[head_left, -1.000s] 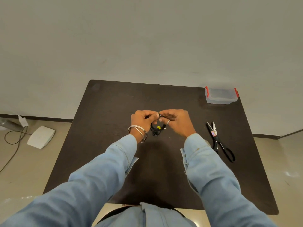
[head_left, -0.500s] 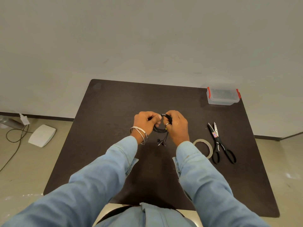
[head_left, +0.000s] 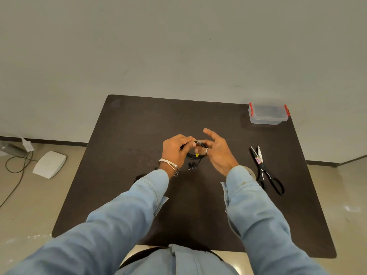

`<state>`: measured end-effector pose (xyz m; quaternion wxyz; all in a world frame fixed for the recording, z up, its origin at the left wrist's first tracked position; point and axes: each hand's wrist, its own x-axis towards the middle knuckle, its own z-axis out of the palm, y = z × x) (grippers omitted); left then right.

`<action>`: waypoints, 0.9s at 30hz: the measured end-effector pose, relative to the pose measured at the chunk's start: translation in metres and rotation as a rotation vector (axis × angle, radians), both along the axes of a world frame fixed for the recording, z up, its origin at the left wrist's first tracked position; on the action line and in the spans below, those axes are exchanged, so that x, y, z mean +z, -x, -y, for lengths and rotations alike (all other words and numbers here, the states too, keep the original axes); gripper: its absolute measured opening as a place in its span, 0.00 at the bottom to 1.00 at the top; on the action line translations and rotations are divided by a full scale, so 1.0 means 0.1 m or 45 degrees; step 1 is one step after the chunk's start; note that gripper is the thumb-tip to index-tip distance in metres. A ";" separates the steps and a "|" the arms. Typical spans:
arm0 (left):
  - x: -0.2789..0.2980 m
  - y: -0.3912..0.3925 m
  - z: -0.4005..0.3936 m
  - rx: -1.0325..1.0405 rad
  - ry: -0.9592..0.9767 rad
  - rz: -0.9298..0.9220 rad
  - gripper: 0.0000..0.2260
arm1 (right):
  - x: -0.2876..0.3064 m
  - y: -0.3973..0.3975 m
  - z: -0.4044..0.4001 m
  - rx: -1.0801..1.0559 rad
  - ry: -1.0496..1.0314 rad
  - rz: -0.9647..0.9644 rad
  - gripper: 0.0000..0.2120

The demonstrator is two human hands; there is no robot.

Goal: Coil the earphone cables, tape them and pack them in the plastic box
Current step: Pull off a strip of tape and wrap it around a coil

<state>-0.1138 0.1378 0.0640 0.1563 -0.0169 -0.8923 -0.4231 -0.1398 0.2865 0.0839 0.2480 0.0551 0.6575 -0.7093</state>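
Observation:
A coiled black earphone cable (head_left: 193, 155) with a small yellow tag hangs between my hands above the middle of the dark table (head_left: 127, 135). My left hand (head_left: 176, 148) grips the coil's top left. My right hand (head_left: 217, 153) pinches the coil's top, where a pale strip of tape shows, with thumb and one finger while the other fingers spread upward. The earbuds dangle below the coil. A clear plastic box (head_left: 268, 114) with red clips stands shut at the table's far right corner.
Black-handled scissors (head_left: 265, 169) lie on the table right of my right hand. A tape roll (head_left: 250, 172) peeks out beside my right sleeve. On the floor at left are a white device (head_left: 49, 164) and a cable.
My right hand has opened its outer fingers and turned palm-left, keeping only a pinch on the coil's top. The yellow tag has come back into sight. My right sleeve now hides most of the tape roll.

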 end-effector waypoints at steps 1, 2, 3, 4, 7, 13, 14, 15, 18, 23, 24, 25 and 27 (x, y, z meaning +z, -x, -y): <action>-0.01 0.00 0.01 0.004 0.018 -0.028 0.07 | 0.01 0.01 -0.03 -0.017 0.115 0.068 0.35; -0.03 -0.01 0.03 0.009 0.026 -0.044 0.07 | 0.02 0.02 -0.05 -0.035 0.195 0.119 0.34; -0.04 -0.01 0.05 0.013 0.027 -0.049 0.07 | 0.03 0.03 -0.07 -0.045 0.233 0.145 0.31; -0.06 -0.02 0.07 0.015 0.027 -0.046 0.07 | 0.04 0.04 -0.08 -0.042 0.215 0.142 0.29; -0.11 -0.03 0.12 0.000 0.043 -0.046 0.06 | 0.05 0.08 -0.06 0.014 -0.048 0.007 0.26; -0.18 -0.11 0.12 -0.070 0.110 -0.041 0.06 | 0.08 0.09 0.03 -0.010 -0.228 -0.169 0.18; -0.19 -0.12 0.12 -0.067 0.114 -0.042 0.06 | 0.06 0.09 0.03 -0.024 -0.263 -0.189 0.17; -0.19 -0.12 0.13 -0.052 0.102 -0.039 0.06 | 0.05 0.10 0.04 -0.031 -0.312 -0.193 0.16; -0.18 -0.12 0.14 -0.012 0.058 -0.040 0.06 | 0.01 0.11 0.02 0.050 -0.370 -0.100 0.17; -0.17 -0.11 0.14 0.004 0.041 -0.053 0.06 | -0.02 0.09 0.01 0.116 -0.223 -0.016 0.22; -0.18 -0.11 0.15 0.008 0.035 -0.061 0.06 | -0.03 0.10 0.02 0.112 -0.231 -0.009 0.22; -0.19 -0.11 0.15 0.010 0.028 -0.070 0.06 | -0.03 0.10 0.03 0.106 -0.233 0.017 0.22; -0.20 -0.12 0.15 0.024 0.004 -0.081 0.06 | -0.02 0.11 0.04 0.103 -0.211 0.078 0.21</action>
